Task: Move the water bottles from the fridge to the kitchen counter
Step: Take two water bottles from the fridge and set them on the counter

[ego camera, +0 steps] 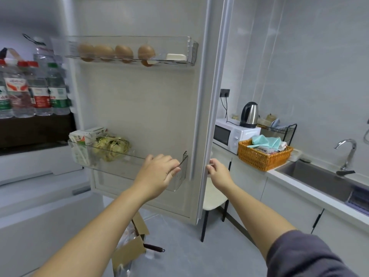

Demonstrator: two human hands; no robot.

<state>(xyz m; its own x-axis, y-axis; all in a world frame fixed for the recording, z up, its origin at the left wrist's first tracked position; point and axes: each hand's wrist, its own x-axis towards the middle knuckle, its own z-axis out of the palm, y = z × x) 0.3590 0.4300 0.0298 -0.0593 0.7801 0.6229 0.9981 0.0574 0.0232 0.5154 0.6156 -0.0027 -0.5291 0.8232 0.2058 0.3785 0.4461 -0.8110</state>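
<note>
Several clear plastic water bottles stand on the dark fridge shelf, left. Right hand grips the edge of the white fridge door; left hand curls its fingers by the clear door bin, grip unclear.

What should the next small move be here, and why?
Probably reach the left hand leftward to the water bottles on the fridge shelf and take one. The fridge door stands open, the right hand grips its edge, and the left hand, by the lower door bin, holds no bottle.
</note>
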